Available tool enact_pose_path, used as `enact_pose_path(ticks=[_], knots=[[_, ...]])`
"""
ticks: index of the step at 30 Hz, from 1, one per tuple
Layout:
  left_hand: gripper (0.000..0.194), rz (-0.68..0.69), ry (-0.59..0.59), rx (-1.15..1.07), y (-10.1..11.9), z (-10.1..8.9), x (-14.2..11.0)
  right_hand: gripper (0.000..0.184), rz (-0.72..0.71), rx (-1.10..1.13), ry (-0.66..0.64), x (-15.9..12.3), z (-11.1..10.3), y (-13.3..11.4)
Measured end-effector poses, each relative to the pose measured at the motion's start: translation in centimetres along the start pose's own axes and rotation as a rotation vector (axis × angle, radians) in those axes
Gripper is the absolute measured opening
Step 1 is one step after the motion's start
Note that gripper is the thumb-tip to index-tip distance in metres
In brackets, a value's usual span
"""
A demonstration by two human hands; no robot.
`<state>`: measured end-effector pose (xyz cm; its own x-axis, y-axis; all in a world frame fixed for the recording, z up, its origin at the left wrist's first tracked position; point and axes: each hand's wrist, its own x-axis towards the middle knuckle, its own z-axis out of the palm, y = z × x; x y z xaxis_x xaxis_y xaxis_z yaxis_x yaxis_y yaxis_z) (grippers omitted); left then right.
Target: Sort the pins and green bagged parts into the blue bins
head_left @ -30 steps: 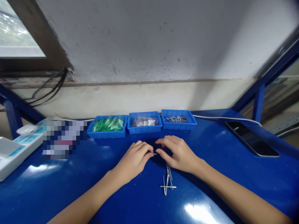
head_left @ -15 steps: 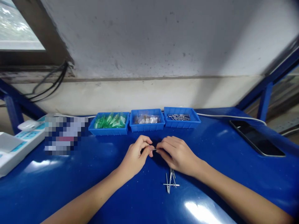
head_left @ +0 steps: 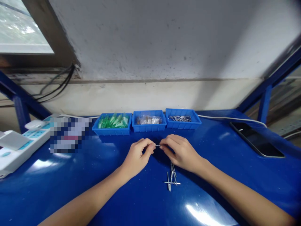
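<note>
Over the middle of the blue tabletop, a thin metal pin (head_left: 157, 145) lies level between my two hands. My left hand (head_left: 138, 155) is closed in a pinch at its left end, and the fingertips of my right hand (head_left: 180, 152) pinch its right end. Only a short stretch of the pin shows between the fingers. Just below my right hand lies a small loose pile of similar metal pins (head_left: 171, 179), some crossing one another and partly hidden by that hand.
Behind my hands stand three blue bins: one with green plastic pieces (head_left: 112, 121), one with clear packets (head_left: 150, 120), one with metal pins (head_left: 180, 118). A phone (head_left: 257, 139) lies at right. At left are a white power strip (head_left: 28, 141) and a blurred-out item (head_left: 70, 135).
My hands have drawn slightly apart, so more of the pin shows between the fingertips. The view has shifted a little to the left.
</note>
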<state>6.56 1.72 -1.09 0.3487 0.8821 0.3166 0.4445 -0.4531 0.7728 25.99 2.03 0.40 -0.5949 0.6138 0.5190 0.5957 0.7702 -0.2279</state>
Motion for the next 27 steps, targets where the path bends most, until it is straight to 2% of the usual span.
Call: enact_pose_path(ticks=[3, 5, 7, 8, 9, 11, 13, 14, 17, 21, 24, 27], knots=[[0.024, 0.006, -0.074, 0.065, 1.4, 0.1, -0.5, 0.014, -0.082, -0.068, 0.107, -0.2, -1.0, 0.9], [0.017, 0.048, -0.159, 0.175, 2.6, 0.2, -1.1, 0.012, -0.076, -0.162, 0.298, -0.4, -2.1, 2.2], [0.014, 0.103, -0.270, 0.264, 3.6, 0.0, -1.9, 0.013, 0.060, -0.319, 0.495, -0.6, -3.2, 4.1], [0.014, 0.113, -0.323, 0.287, 4.0, 0.0, -2.3, 0.014, 0.176, -0.407, 0.539, -0.6, -3.7, 5.0], [0.014, 0.113, -0.367, 0.299, 4.2, -0.1, -2.7, 0.018, 0.307, -0.483, 0.523, -0.7, -4.1, 5.9], [0.015, 0.109, -0.421, 0.313, 4.4, -0.1, -3.2, 0.035, 0.550, -0.567, 0.376, -0.6, -4.3, 7.2], [0.012, 0.132, -0.448, 0.333, 4.3, 0.1, -3.4, 0.050, 0.695, -0.561, 0.228, -0.6, -4.0, 7.4], [0.009, 0.148, -0.453, 0.346, 4.2, 0.3, -3.4, 0.052, 0.719, -0.532, 0.190, -0.5, -3.7, 7.1], [0.012, 0.159, -0.411, 0.389, 3.7, 0.4, -3.1, 0.048, 0.619, -0.330, 0.140, -0.3, -2.7, 5.0], [0.014, 0.080, -0.225, 0.437, 2.6, -0.4, -2.1, 0.036, 0.292, 0.010, 0.018, -0.2, -1.6, 1.6], [0.015, 0.020, -0.132, 0.430, 1.5, -1.2, -1.5, 0.028, 0.061, 0.097, -0.077, -0.2, -0.8, 0.2], [0.020, -0.011, -0.096, 0.398, 0.6, -1.5, -1.2, 0.018, -0.022, 0.096, -0.096, -0.3, -0.3, -0.1]])
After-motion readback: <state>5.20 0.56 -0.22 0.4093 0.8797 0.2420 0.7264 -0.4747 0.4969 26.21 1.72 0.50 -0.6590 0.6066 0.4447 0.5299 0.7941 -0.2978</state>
